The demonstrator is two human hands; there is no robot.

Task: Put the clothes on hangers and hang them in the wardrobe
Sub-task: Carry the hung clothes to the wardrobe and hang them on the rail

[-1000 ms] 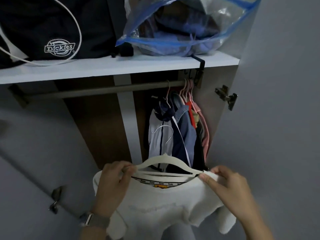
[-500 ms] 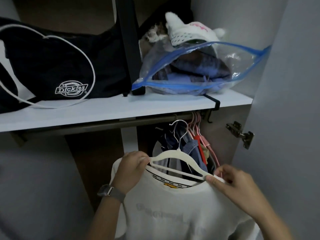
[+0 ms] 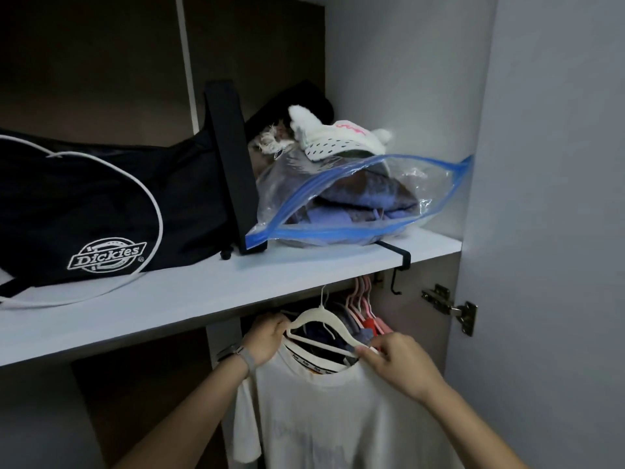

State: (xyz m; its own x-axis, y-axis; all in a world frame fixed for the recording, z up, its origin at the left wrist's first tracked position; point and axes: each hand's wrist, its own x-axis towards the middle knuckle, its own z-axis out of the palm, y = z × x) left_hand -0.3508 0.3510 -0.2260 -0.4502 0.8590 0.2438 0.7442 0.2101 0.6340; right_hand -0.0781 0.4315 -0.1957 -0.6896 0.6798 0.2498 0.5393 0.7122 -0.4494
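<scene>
White T-shirt (image 3: 338,411) hangs on a white hanger (image 3: 321,324), held up just below the wardrobe shelf (image 3: 203,299) at the lower middle of the view. Collar band carries small printed lettering and a yellow tag; a faint print shows on the chest, too dim to read. Left hand (image 3: 265,336) grips the shirt's left shoulder and the hanger's end, fingers curled round both; a watch (image 3: 241,358) with a pale strap sits on that wrist. Right hand (image 3: 394,362) pinches the hanger's other end together with the shirt's collar edge, fingers closed on them. Hanger's wire hook (image 3: 324,296) rises to the shelf's underside; whether it is over a rail cannot be told, the shelf edge hides that spot. Behind and to the right, several garments (image 3: 355,328) hang on pink hangers (image 3: 360,299), dark blue and red cloth among them, close against the held hanger. On the shelf above: a black Dickies bag (image 3: 101,214) with white piping at left, a black upright strap or panel (image 3: 233,170) beside it, and a clear zip bag (image 3: 355,201) with a blue seal holding folded purple-blue clothes. A white knitted hat (image 3: 334,140) with pink stitching rests on top of the zip bag. A black metal hook (image 3: 395,265) clamps over the shelf's front edge at right. A metal door hinge (image 3: 451,308) is fixed to the wardrobe's right side, next to the open grey door (image 3: 558,198).
</scene>
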